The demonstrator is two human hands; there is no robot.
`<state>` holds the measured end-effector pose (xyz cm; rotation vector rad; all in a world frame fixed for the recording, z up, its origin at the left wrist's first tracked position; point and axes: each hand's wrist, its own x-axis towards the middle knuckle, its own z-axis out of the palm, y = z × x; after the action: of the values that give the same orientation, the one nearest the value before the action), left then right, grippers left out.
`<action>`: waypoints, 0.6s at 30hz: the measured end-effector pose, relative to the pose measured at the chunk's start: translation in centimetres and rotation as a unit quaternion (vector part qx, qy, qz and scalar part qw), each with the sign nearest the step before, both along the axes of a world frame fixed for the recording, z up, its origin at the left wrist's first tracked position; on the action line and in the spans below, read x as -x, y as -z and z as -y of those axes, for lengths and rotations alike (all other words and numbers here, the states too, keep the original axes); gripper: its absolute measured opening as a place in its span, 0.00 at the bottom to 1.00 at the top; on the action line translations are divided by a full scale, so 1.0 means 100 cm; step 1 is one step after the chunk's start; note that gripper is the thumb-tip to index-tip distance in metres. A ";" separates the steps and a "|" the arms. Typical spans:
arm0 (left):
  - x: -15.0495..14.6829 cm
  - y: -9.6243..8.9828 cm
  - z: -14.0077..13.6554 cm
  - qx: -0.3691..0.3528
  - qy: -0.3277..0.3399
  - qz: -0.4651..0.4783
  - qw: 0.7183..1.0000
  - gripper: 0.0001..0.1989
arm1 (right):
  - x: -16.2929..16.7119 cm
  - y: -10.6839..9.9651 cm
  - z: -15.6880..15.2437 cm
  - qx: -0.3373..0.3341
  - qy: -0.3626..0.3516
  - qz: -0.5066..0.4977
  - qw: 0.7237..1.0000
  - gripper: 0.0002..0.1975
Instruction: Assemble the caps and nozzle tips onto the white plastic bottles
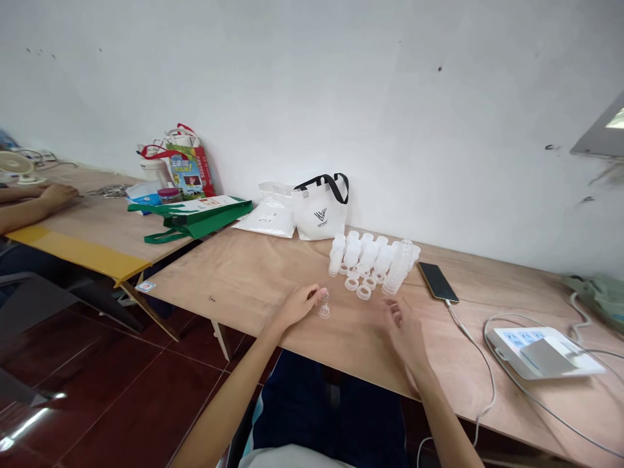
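From my distant seat, I see the left hand (296,308) near the centre of the frame, its thumb and forefinger nearly closed at a small clear ring (325,297); whether it truly grips, I cannot tell. A second ring (324,316) lies just below, on the table (263,268). The right hand (404,330), lower right of centre, is half curled, with nothing visible in it; its fingertips are blurred. I judge the ring light, rather stiff and smooth, perhaps slippery; I would take it by the outer edge. Farther up, loose rings (363,297) and whitish containers (353,248) overlap, partly hidden behind a clear stack (398,270).
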<state>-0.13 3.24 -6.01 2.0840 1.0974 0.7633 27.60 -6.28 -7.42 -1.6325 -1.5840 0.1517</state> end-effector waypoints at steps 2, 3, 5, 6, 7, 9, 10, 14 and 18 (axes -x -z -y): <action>0.000 0.004 -0.002 -0.008 -0.012 0.004 1.000 0.23 | -0.020 -0.012 -0.005 -0.060 0.054 -0.057 0.995 0.13; 0.000 0.006 -0.003 -0.011 -0.015 0.008 1.000 0.22 | -0.034 -0.020 -0.010 -0.085 0.080 -0.068 0.991 0.13; 0.000 0.009 -0.005 -0.015 -0.015 0.021 1.000 0.21 | -0.069 -0.040 -0.027 -0.105 0.134 -0.048 0.984 0.16; 0.000 0.010 -0.005 -0.015 -0.015 0.023 1.000 0.20 | -0.088 -0.051 -0.038 -0.096 0.148 -0.009 0.984 0.17; 0.000 0.011 -0.005 -0.016 -0.015 0.022 1.000 0.20 | -0.106 -0.062 -0.050 -0.062 0.126 0.046 0.989 0.18; -0.001 0.012 -0.005 -0.016 -0.016 0.013 1.000 0.19 | -0.137 -0.079 -0.076 -0.016 0.084 0.089 0.992 0.17; -0.001 0.012 -0.005 -0.016 -0.016 0.009 1.000 0.19 | -0.149 -0.085 -0.088 0.009 0.056 0.106 0.993 0.18; -0.001 0.011 -0.005 -0.014 -0.016 0.002 1.000 0.20 | -0.170 -0.087 -0.125 0.121 -0.068 0.195 0.971 0.23; -0.001 0.010 -0.005 -0.017 -0.012 -0.005 1.000 0.20 | -0.167 -0.080 -0.139 0.139 -0.067 0.216 0.964 0.17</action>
<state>-0.06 3.76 -7.01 2.1089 1.1239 0.7901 44.31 7.61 0.57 -1.8622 -2.0839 0.0967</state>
